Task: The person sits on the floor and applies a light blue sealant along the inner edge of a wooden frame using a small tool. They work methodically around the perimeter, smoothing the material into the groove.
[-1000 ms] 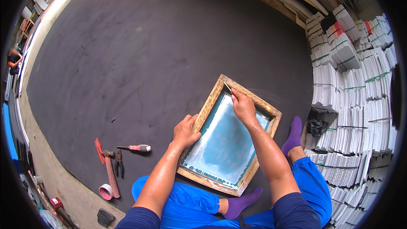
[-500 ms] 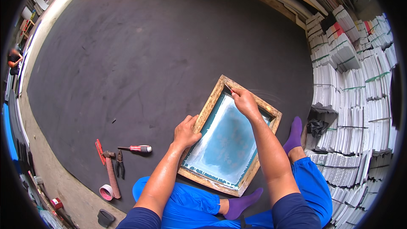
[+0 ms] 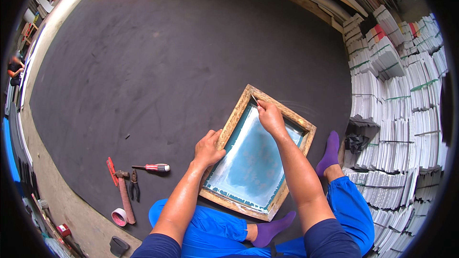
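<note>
A wooden screen-printing frame (image 3: 237, 110) with blue-green and whitish mesh (image 3: 253, 155) rests tilted by my crossed legs. My left hand (image 3: 209, 149) is closed around its left rail, thumb over the inner edge. Inside the frame's far corner, my right hand (image 3: 270, 116) pinches a slim metal-tipped tool (image 3: 255, 99). The tip touches or nearly touches the inner edge of the wood there; most of the tool is hidden in my fingers, so its kind is unclear.
On the dark mat (image 3: 158, 67) at left lie a screwdriver (image 3: 152, 167), pliers (image 3: 134, 186), a hammer (image 3: 125, 193), a red tool (image 3: 112, 171) and a tape roll (image 3: 119, 217). Bundled paper stacks (image 3: 377, 138) line the right side. A person (image 3: 15, 69) sits far left.
My right hand and the tool have shifted slightly left and toward the frame's far corner. My left hand keeps its grip on the rail.
</note>
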`<move>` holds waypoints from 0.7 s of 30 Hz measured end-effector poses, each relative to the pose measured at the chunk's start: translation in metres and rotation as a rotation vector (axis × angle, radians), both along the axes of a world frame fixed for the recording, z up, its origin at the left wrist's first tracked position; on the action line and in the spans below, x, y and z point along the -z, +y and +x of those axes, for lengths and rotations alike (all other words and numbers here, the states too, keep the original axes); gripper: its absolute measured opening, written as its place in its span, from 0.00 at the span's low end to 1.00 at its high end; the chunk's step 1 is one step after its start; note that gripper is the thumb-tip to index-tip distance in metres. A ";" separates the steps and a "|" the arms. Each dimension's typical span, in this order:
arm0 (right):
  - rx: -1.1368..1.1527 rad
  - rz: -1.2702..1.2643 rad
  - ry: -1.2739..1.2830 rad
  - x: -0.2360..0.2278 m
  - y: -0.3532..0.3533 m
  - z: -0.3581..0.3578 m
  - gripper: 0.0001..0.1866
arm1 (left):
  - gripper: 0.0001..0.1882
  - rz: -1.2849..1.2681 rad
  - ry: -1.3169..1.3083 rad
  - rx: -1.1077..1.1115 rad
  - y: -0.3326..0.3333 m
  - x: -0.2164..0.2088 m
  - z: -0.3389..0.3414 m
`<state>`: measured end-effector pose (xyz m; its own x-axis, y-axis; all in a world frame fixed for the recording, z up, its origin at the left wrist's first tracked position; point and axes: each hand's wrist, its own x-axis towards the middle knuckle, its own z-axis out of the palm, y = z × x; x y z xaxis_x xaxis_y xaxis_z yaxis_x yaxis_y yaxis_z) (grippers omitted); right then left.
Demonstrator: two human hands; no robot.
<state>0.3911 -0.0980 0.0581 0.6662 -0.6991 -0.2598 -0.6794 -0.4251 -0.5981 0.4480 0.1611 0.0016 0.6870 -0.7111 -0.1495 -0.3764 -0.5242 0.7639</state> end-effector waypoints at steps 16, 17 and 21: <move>-0.049 -0.023 -0.027 0.013 -0.018 -0.014 0.19 | 0.38 -0.009 -0.004 0.000 0.000 0.002 0.001; -0.069 -0.052 0.017 0.007 -0.017 -0.013 0.19 | 0.38 -0.008 -0.003 -0.001 0.001 0.001 0.001; -0.123 -0.074 0.111 -0.016 -0.020 -0.004 0.18 | 0.37 -0.004 -0.005 -0.010 0.001 0.000 0.001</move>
<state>0.3867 -0.1182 0.0742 0.7178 -0.6341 -0.2875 -0.6798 -0.5490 -0.4863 0.4490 0.1624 0.0012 0.6946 -0.7051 -0.1431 -0.3748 -0.5245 0.7645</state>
